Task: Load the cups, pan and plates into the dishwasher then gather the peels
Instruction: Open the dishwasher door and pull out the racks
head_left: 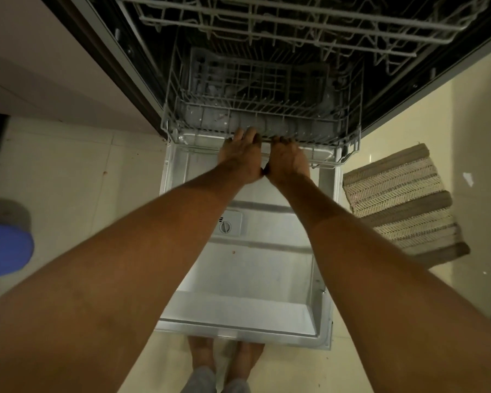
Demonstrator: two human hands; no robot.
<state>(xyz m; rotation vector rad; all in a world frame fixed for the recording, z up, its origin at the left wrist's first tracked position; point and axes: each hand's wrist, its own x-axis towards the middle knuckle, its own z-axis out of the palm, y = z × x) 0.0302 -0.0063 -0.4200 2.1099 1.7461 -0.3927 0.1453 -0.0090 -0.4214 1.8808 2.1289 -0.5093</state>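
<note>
I see both arms reaching forward over the open dishwasher door (247, 279), which lies flat above a pale tiled floor (68, 171). My left hand (243, 157) and right hand (288, 161) sit side by side, thumbs touching, on the front rail of the lower rack (179, 131); the fingers of both curl over that rail and grip it. The rack juts slightly out past the dishwasher's opening. Pale rounded dishes seem to stand in its front row, too blurred to name. The upper rack (295, 26) hangs above. A striped woven mat (400, 202) lies right of the door, a blue round object (3, 248) at far left.
</note>
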